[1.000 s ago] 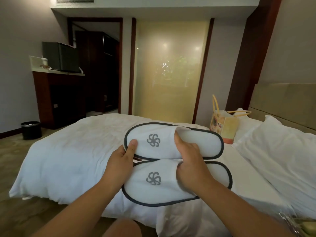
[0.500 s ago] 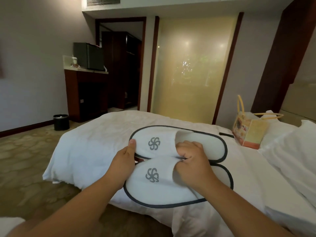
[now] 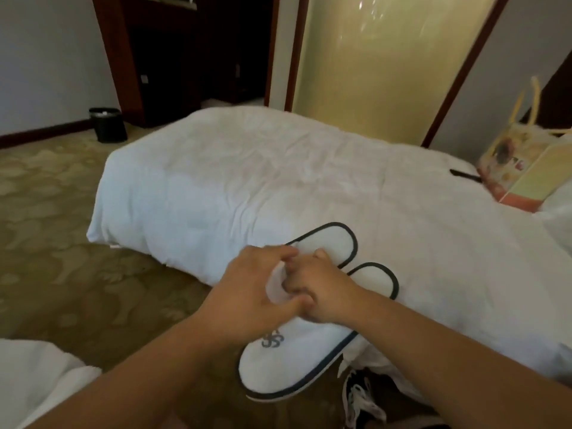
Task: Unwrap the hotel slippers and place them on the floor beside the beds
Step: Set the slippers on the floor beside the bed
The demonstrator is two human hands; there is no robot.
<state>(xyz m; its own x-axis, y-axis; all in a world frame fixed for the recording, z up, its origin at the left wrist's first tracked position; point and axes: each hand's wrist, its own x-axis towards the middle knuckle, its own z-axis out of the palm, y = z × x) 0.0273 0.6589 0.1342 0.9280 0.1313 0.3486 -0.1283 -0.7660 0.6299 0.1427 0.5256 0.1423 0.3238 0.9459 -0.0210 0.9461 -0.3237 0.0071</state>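
Two white hotel slippers with dark trim are held in the air over the bed's near edge, toes pointing toward me. The nearer slipper [image 3: 288, 363] shows a grey swirl logo; the farther slipper [image 3: 328, 246] is mostly hidden behind my hands. My left hand [image 3: 247, 289] grips the slippers from the left, fingers curled over the top. My right hand [image 3: 322, 292] grips them from the right, knuckles against my left fingers. The view is blurred.
The white bed [image 3: 247, 181] fills the middle. Patterned carpet [image 3: 46, 227] lies to the left, with a black bin [image 3: 108, 123] by the wall. A yellow gift bag [image 3: 523, 168] stands on the bed at right. A dark sneaker [image 3: 362, 397] sits on the floor below the slippers.
My head has tilted down and left. Both hands have turned the slippers and come together at their middle, and the toes now point toward me and lower.
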